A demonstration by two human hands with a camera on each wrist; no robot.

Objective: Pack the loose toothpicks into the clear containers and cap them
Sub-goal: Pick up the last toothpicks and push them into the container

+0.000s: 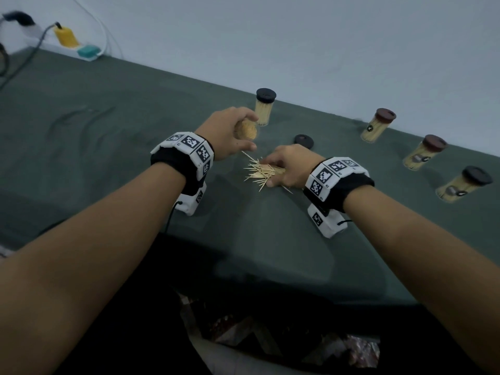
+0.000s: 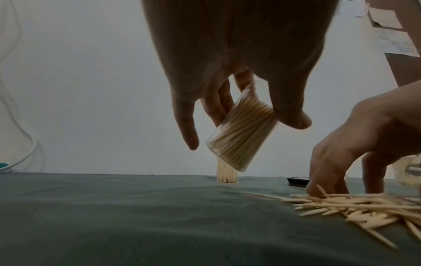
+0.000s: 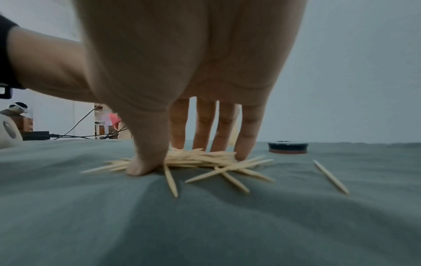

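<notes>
Head view: your left hand (image 1: 230, 131) grips an uncapped clear plastic cylinder packed with pale wooden toothpicks (image 1: 245, 129), lifted off the grey-green cloth-covered table (image 1: 108, 158) and tilted so that its open mouth faces you. Your right hand (image 1: 290, 166) is pressed down on the loose pile of pale wooden toothpicks (image 1: 261, 173), thumb and fingers closing on the pile. A loose dark round cap (image 1: 303, 140) lies just beyond that hand. One dark-capped full container (image 1: 264, 106) stands upright behind your left hand; three more capped containers (image 1: 422, 151) sit along the far right edge.

Left wrist view: your fingers (image 2: 216, 108) and thumb curl round the tilted cylinder (image 2: 241, 136), which is clear of the cloth. The little finger points down, touching nothing.

Right wrist view: your thumb (image 3: 145, 158) and four fingertips (image 3: 246, 147) bear on opposite sides of the pile (image 3: 200, 160), which rests on the cloth. One stray toothpick (image 3: 330, 176) lies apart to the right, near the cap (image 3: 287, 147).
</notes>
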